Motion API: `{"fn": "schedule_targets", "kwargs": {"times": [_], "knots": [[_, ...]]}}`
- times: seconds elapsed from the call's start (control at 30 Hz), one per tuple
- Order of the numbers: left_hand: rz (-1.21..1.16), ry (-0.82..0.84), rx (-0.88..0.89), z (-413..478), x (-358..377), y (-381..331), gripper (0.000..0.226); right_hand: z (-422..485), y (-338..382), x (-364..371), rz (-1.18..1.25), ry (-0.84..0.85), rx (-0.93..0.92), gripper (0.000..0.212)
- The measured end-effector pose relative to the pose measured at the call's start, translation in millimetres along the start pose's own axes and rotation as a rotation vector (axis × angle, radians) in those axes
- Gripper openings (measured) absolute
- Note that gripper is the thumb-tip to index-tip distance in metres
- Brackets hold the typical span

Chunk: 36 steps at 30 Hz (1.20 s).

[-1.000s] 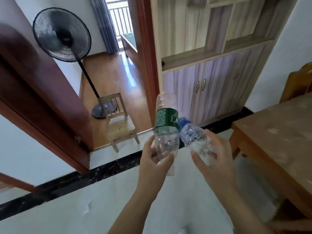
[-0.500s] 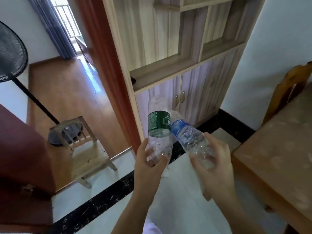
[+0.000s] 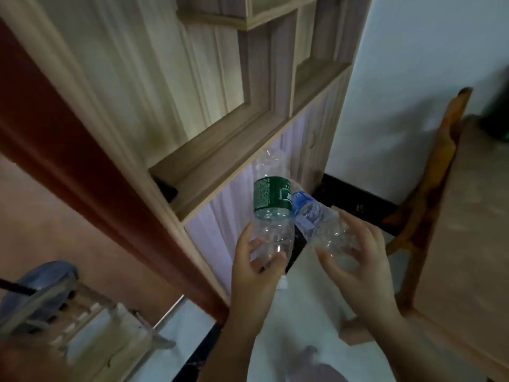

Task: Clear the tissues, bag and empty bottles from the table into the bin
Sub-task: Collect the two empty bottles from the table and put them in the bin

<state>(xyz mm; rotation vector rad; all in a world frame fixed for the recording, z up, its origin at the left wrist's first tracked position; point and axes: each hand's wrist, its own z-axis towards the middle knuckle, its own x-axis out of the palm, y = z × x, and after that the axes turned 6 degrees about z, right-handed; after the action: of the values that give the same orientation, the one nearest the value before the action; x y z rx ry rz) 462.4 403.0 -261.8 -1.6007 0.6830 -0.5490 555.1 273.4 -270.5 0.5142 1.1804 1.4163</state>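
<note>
My left hand grips an empty clear bottle with a green label, held upside down with its white cap at the bottom. In my right hand is a second empty clear bottle with a blue label, tilted so that its far end leans against the green-label one. Both bottles are held in the air in front of a wooden cabinet. The table runs along the right edge of the view. No bin, tissues or bag are in sight.
A red-brown door frame slants across the left. A small wooden stool stands at the lower left on the floor. A wooden chair back leans by the table against the white wall. Pale floor tiles lie under my arms.
The view has swung to the right and closer to the cabinet; the fan and far room have left the frame. Both hands still hold the bottles together in the same way.
</note>
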Motion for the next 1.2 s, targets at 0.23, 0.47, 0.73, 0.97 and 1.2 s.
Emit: {"fn": "schedule_targets", "kwargs": {"times": [0.23, 0.47, 0.73, 0.97, 1.2], "knots": [[0.050, 0.076, 0.023, 105, 71, -23, 0.056, 99, -51, -6, -0.020, -0.099, 0.023, 0.068], [0.033, 0.211, 0.123, 195, 166, -58, 0.054, 200, -95, -64, -0.041, -0.289, 0.056, 0.063], [-0.021, 0.428, 0.064, 268, 263, -56, 0.058, 258, -149, -96, -0.051, -0.468, 0.136, 0.059], [-0.024, 0.590, 0.098, 374, 349, -66, 0.057, 348, -196, -121, -0.103, -0.626, 0.183, 0.060], [-0.002, 0.660, 0.196, 478, 417, -93, 0.059, 455, -225, -129, -0.152, -0.676, 0.142, 0.062]]}}
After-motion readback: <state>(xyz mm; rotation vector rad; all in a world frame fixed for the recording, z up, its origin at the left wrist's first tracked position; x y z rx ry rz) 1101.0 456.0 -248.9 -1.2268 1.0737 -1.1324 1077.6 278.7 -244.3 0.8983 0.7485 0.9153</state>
